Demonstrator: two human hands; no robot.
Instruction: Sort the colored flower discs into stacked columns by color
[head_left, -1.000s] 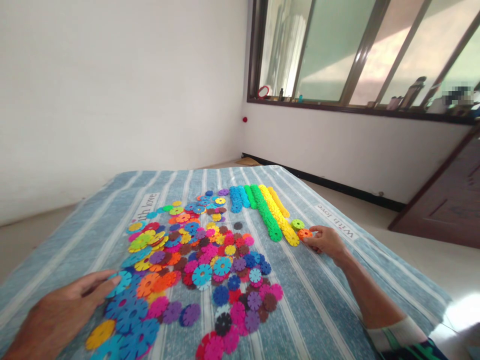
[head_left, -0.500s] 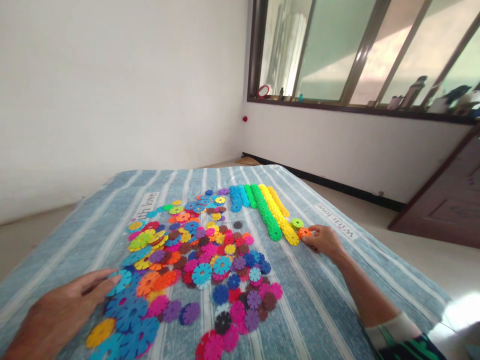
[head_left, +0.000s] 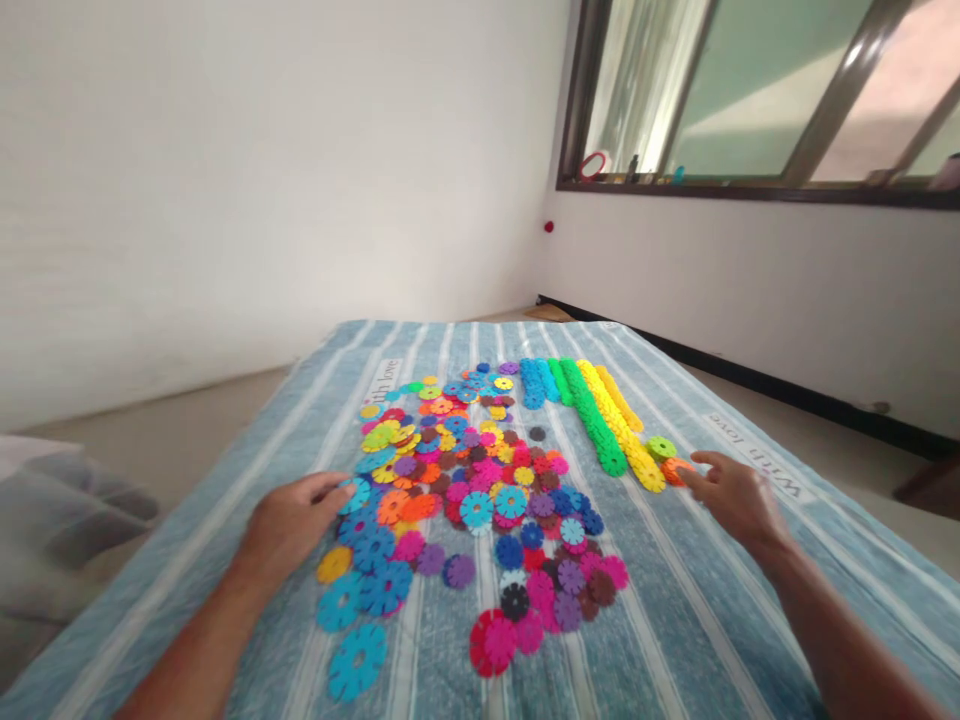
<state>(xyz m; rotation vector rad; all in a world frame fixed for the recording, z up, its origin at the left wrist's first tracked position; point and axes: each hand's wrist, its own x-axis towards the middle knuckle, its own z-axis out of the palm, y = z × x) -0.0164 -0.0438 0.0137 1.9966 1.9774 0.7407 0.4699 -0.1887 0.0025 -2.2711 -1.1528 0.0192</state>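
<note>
My left hand (head_left: 296, 520) is at the left edge of a loose pile of notched plastic discs, its thumb and forefinger closed on the rim of a light blue snowflake disc (head_left: 356, 495). On the right, my right hand (head_left: 739, 495) has thumb and forefinger apart beside a small stack of orange snowflake discs (head_left: 677, 471). Its fingertips are close to the orange rim; I cannot tell if they touch. A lime green disc (head_left: 661, 447) lies just behind the orange. Long overlapping rows stand farther left: a yellow row (head_left: 619, 415) and a green row (head_left: 592, 415).
Discs of many colours spread over the striped blue cloth (head_left: 247, 600), among them a big light blue disc (head_left: 358, 660) near the front. Shorter blue rows (head_left: 533, 385) lie at the back. A wall and a window (head_left: 750, 90) are beyond.
The view has swung left, so everything appears farther right. My right thumb and forefinger have parted from the orange discs. My left hand stays at the light blue disc.
</note>
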